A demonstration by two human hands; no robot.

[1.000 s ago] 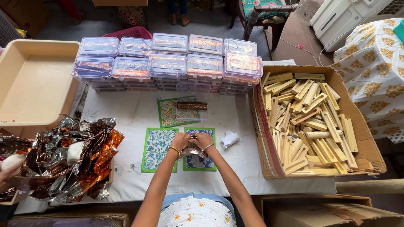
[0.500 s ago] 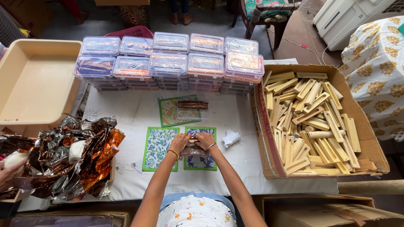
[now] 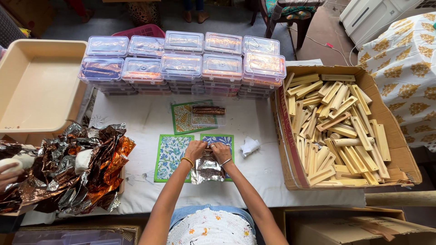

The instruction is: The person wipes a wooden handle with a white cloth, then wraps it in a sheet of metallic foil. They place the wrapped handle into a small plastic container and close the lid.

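Both hands are working over the blue floral card (image 3: 225,141) at table centre. Left hand (image 3: 195,149) and right hand (image 3: 221,152) are sitting side by side, fingers curled and pinching the top edge of a silver foil sheet (image 3: 208,169). The foil is lying crumpled on the card, spilling toward the person. Something small is sitting between the fingertips at the foil's top edge; it's mostly covered and I can't make out what it is.

The green floral card (image 3: 170,156) is lying just beside the left hand, uncovered. A crumpled white paper scrap (image 3: 249,146) is lying near the right hand. Further up, a clear box (image 3: 208,115) holding a brown bar is resting on a third card (image 3: 184,117).

Stacked lidded clear boxes (image 3: 181,63) are lining the far edge; lower layers are hidden by the top ones. The cardboard box of wooden sticks (image 3: 338,127) is sitting to the right. The foil pile (image 3: 77,168) on the left is getting cut off by the frame, and another person's hand (image 3: 9,174) is only partly showing there. The beige tray (image 3: 34,81) is cropped too.
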